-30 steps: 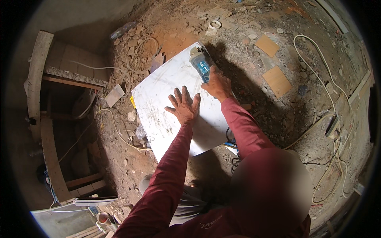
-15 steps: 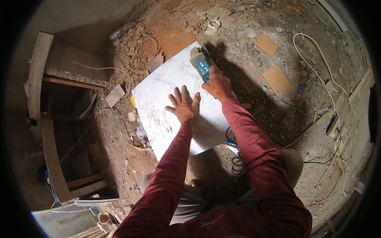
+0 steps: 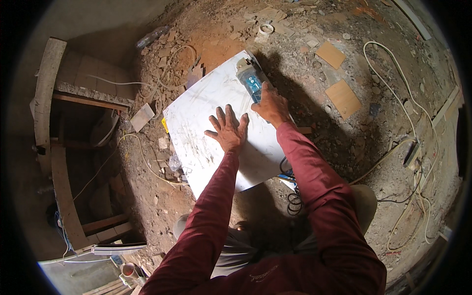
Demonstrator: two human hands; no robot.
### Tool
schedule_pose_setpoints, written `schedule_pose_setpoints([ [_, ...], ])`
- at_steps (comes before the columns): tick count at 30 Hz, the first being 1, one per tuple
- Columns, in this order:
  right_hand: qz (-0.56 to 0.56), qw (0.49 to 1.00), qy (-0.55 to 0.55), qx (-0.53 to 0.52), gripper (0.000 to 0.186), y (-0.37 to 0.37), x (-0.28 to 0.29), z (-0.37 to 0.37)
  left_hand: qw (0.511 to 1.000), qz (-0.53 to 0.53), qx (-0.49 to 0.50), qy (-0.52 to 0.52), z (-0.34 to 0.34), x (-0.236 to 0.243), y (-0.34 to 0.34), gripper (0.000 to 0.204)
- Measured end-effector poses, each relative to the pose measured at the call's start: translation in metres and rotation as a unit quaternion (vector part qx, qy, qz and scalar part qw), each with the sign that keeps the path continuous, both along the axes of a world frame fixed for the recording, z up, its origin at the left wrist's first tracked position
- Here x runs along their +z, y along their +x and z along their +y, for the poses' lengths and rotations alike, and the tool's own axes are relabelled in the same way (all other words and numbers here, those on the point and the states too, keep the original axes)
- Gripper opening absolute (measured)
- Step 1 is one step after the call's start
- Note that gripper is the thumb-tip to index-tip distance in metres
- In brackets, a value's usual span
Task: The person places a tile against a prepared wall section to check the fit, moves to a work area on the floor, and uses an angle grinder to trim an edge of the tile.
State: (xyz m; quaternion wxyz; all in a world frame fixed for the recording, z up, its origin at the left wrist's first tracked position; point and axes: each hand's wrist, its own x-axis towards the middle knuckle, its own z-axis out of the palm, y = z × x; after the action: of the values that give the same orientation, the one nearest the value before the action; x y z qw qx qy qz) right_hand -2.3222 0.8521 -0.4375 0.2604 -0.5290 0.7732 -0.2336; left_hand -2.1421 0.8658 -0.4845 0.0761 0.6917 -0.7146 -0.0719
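Note:
A white tile (image 3: 201, 132), large and smeared with dirt, lies tilted across the view in front of me. My left hand (image 3: 228, 130) presses flat on its middle, fingers spread. Near the tile's right edge, my right hand (image 3: 272, 105) is wrapped round the body of a teal angle grinder (image 3: 251, 84). The grinder's head rests at the tile's far corner; its disc is mostly hidden. A black cord (image 3: 294, 202) lies coiled below the tile's near right side.
Two tan square tiles (image 3: 342, 100) lie on the rubble floor to the right. Pale cables (image 3: 393, 54) loop along the right side, and another cable (image 3: 142, 152) runs at the left. A broken, wood-framed opening (image 3: 59, 187) stands far left. Beyond the tile sits a white ring (image 3: 266, 29).
The grinder and my right hand have shifted very slightly toward the right and nearer to me. My left hand stays flat on the tile.

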Motion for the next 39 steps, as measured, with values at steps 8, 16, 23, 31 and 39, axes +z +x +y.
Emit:
schedule_pose_setpoints([
  [8, -0.014, 1.0, 0.024, 0.0, 0.079, -0.002, 0.007, 0.005, 1.0, 0.001, -0.002, -0.003, 0.001, 0.001, -0.002, 0.085],
  [16, -0.007, 1.0, 0.026, 0.003, 0.078, -0.003, 0.01, 0.011, 1.0, 0.005, -0.003, -0.003, 0.002, 0.003, -0.003, 0.084],
  [23, 0.002, 1.0, 0.02, 0.002, 0.083, -0.002, 0.008, 0.015, 1.0, 0.006, -0.004, -0.01, 0.002, 0.001, -0.002, 0.083],
  [31, 0.005, 1.0, 0.014, 0.002, 0.085, -0.002, 0.003, 0.018, 1.0, 0.008, -0.002, -0.012, 0.002, 0.001, -0.001, 0.083],
  [39, 0.009, 1.0, 0.004, 0.0, 0.079, -0.001, 0.005, 0.021, 1.0, 0.002, 0.0, 0.001, 0.001, 0.004, -0.001, 0.085],
])
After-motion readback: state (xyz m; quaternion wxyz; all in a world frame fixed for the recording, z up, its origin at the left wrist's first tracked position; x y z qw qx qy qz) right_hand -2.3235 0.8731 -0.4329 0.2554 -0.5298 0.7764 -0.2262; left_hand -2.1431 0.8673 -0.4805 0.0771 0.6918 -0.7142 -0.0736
